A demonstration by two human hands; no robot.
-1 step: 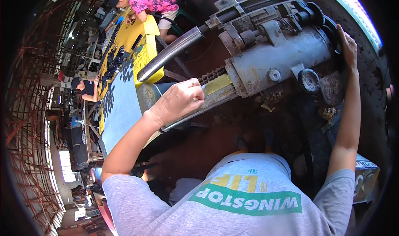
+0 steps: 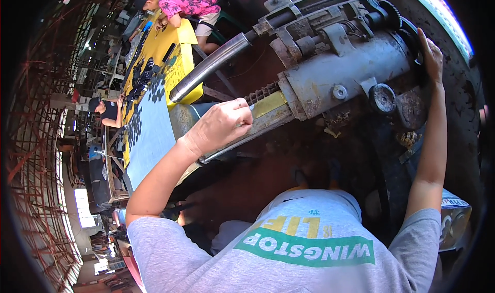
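A heavy grey metal machine (image 2: 356, 68) with a cylindrical body lies across the view in front of me. My left hand (image 2: 220, 123) is closed in a pinch over the machine's long flat arm, next to a yellow strip (image 2: 268, 104) and a coil spring (image 2: 262, 95). Anything between those fingers is hidden. At the machine's far right end, my right hand (image 2: 432, 58) curls its fingers over the rim of a dark handwheel (image 2: 411, 39). A shiny curved-looking metal bar (image 2: 211, 66) juts leftward above my left hand.
Beyond the machine, a long table with yellow and pale blue coverings (image 2: 149, 151) carries many dark flat pieces (image 2: 135, 125). One person in a pink patterned shirt (image 2: 188, 0) bends at its far end; another in dark clothes (image 2: 110, 112) is at its left side. A tin (image 2: 454, 218) stands at lower right.
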